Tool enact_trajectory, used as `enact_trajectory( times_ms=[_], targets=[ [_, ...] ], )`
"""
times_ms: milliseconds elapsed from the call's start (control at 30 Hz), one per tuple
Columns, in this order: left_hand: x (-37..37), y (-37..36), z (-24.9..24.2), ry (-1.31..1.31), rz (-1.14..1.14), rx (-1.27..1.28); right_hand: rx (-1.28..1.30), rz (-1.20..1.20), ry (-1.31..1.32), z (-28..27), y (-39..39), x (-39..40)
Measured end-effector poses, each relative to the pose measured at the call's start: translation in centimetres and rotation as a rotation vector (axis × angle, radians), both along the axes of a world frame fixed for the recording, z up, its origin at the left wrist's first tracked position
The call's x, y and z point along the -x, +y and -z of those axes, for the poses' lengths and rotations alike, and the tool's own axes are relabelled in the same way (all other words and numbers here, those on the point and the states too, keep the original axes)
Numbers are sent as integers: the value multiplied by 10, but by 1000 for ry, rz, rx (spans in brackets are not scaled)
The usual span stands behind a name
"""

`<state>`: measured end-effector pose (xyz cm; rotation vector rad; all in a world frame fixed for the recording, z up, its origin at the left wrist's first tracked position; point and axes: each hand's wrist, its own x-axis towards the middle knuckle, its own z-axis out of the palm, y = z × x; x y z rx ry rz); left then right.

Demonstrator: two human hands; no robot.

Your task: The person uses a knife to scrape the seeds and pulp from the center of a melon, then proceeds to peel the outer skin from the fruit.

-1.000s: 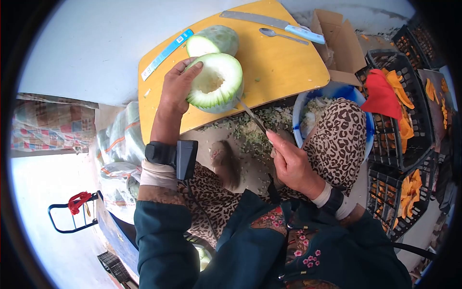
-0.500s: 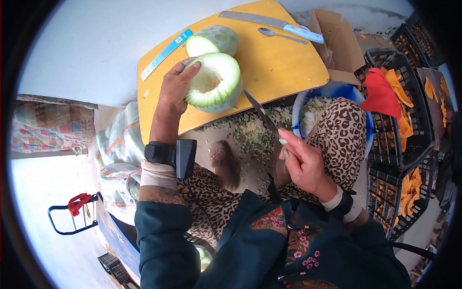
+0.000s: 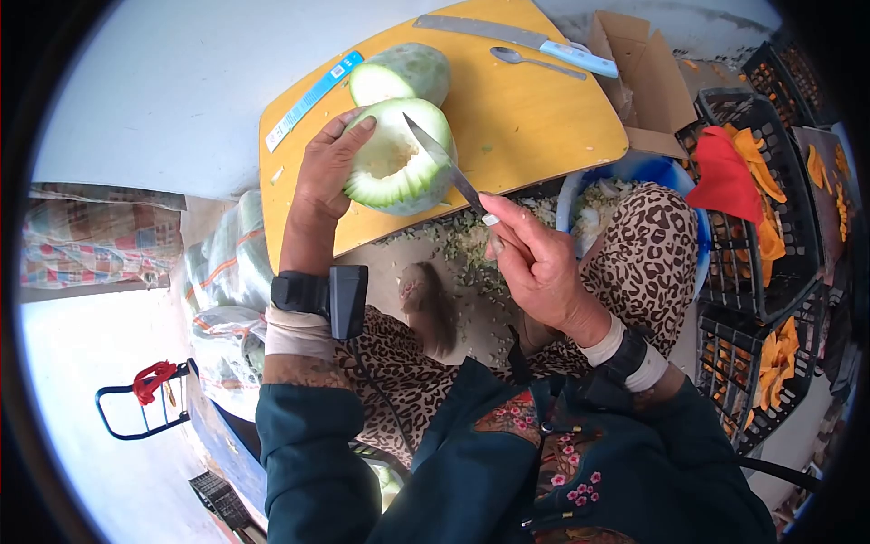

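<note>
My left hand [image 3: 328, 163] grips the upper left rim of a hollowed pale green melon half [image 3: 417, 186], thumb over the rim, near the front edge of the yellow table [image 3: 517, 127]. Its open side faces me, and the lower rim is scalloped with cut marks. In my right hand [image 3: 548, 267] is a knife [image 3: 465, 186], the blade pointing up and left across the right part of the melon's opening. Whether the blade touches the flesh I cannot tell. Another pale green melon piece [image 3: 426, 72] lies just behind, its cut face to the left.
On the table lie a large blue-handled knife [image 3: 580, 60], a spoon [image 3: 544, 63] and a blue-white strip [image 3: 313, 102]. A blue basin [image 3: 562, 204] with scraps stands right, beyond it black crates [image 3: 797, 272] with orange pieces, a red cloth [image 3: 722, 172] and a cardboard box [image 3: 662, 91].
My right hand has moved up and left, bringing the knife blade from beside the melon to over its opening. My left hand keeps its hold on the melon.
</note>
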<state>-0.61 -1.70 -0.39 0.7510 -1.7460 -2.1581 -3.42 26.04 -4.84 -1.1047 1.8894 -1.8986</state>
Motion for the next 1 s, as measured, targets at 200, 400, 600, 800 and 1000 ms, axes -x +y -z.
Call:
enact_trajectory(
  times_ms=[200,400,600,800,1000],
  targets=[
    [1,-2,0,-1,10,-5,-13,-6,23,0,0,0],
    [1,-1,-1,-9,7,-20,6,15,41,-1,-2,-2],
    [2,-1,-1,-20,-1,-12,5,11,54,-1,-2,-1],
    [3,-1,-1,-18,3,-10,0,12,55,-1,-3,-2],
    [3,-1,-1,-18,7,-6,3,17,50,0,-3,-2]
  ],
)
